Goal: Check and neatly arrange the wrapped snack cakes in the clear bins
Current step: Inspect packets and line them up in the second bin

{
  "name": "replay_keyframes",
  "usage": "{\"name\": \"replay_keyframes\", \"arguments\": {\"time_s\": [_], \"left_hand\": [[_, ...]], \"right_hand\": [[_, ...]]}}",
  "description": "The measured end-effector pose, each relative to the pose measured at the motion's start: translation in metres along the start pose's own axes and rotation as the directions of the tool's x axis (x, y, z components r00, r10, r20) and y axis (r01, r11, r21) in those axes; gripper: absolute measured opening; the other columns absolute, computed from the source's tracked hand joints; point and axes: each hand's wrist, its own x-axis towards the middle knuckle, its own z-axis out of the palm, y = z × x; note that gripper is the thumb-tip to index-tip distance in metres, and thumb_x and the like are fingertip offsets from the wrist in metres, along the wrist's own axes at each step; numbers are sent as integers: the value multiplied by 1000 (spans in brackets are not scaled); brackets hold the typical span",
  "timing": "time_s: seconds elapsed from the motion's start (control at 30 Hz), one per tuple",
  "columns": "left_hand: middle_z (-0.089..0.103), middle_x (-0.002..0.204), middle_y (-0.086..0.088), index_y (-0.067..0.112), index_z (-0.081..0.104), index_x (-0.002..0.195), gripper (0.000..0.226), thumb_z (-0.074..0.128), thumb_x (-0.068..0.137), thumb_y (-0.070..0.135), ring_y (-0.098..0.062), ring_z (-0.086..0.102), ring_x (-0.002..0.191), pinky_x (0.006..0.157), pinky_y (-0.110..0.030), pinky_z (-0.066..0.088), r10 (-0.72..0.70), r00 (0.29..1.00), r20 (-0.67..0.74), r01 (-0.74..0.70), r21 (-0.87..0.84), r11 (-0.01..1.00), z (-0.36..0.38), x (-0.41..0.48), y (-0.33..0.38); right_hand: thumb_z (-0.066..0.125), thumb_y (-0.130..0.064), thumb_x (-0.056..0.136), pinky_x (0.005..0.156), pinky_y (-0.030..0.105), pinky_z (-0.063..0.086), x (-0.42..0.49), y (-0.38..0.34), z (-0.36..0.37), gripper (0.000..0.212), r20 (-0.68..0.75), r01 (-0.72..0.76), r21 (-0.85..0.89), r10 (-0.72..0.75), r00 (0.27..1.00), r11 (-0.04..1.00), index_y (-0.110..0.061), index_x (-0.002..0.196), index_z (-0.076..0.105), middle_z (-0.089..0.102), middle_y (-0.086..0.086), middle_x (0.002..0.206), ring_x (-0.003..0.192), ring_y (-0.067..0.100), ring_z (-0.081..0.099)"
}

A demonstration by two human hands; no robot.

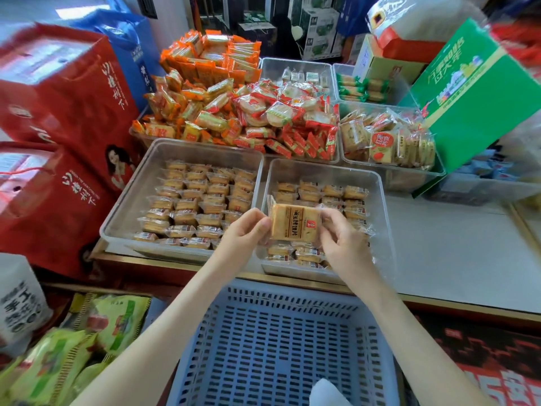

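both hands, left hand point(247, 230) and right hand point(341, 238), pinch one snack cake point(294, 222) over right near bin point(377, 183); check wrapper seal, then seat it upright in row.

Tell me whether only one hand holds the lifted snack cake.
No, the left hand and the right hand each pinch a side of the snack cake.

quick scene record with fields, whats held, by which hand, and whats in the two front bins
held: cake, seen against the right bin
left hand: pinches the cake's left edge
right hand: pinches its right edge
left bin: cakes in rows
right bin: more rows, partly hidden by the hands
basket: blue, under the forearms
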Motion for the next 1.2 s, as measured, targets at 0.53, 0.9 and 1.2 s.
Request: {"name": "replay_keyframes", "arguments": {"time_s": [0.53, 0.9, 1.2], "left_hand": [[61, 72, 3, 6, 54, 93, 21, 44, 103, 22, -5, 49, 57, 56, -19, 43, 29, 990, -138, -28, 12, 1000, 3, -47, 17], [66, 81, 4, 16, 58, 91, 19, 45, 103, 24, -6, 58, 69, 64, -22, 50, -44, 981, -187, 89, 242, 966, 14, -61, 19], [54, 81, -4, 10, 61, 117, 45, 51, 87, 42, -8, 47, 61, 66, -23, 46, -297, 939, 175, 335, -268, 903, 16, -64, 7]], "right_hand": [[40, -6, 101, 63, 32, 56, -33, -21, 5, 16, 55, 33, 216, -46, 997, 976, -20, 97, 47, 66, 9, 90, 74, 17, 65], [35, -23, 104, 50, 31, 47, -35, -21, 6, 21, -47, 61, 10, -61, 997, 998, -15, 92, 50, 55, 0, 74, 61, 11, 53], [36, -18, 104, 37, 23, 32, -44, -32, 8, 26, 43, -142, 569, 143, 989, 810, -24, 84, 50, 57, 10, 82, 68, 27, 51]]}}
